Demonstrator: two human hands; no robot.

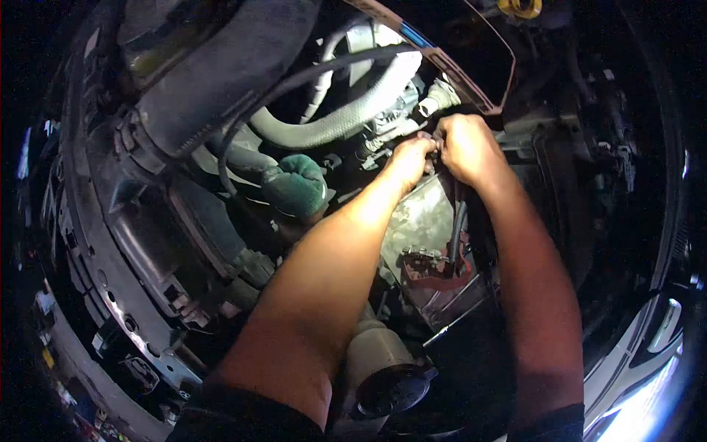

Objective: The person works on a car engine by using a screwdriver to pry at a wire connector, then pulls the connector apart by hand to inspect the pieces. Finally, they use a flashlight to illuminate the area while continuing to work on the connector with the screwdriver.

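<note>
My left hand (411, 163) and my right hand (468, 147) meet at the far end of the battery (421, 219) in an engine bay. The fingers of both are bent and pinched close together. Whatever lies between them is too small and covered to make out. Just beyond my fingers are a pale connector fitting (440, 97) and a thick light-grey hose (331, 127). On the battery's nearer end sits a red terminal cover (440, 278), with a metal clamp and a dark cable beside it.
Left of my left forearm, a dark green, cloth-like bundle (296, 186) sits by a hose. A large black duct (213, 81) crosses the upper left. Below my arms stands a reservoir with a black cap (394, 389). A thin metal rod (453, 323) lies near the battery.
</note>
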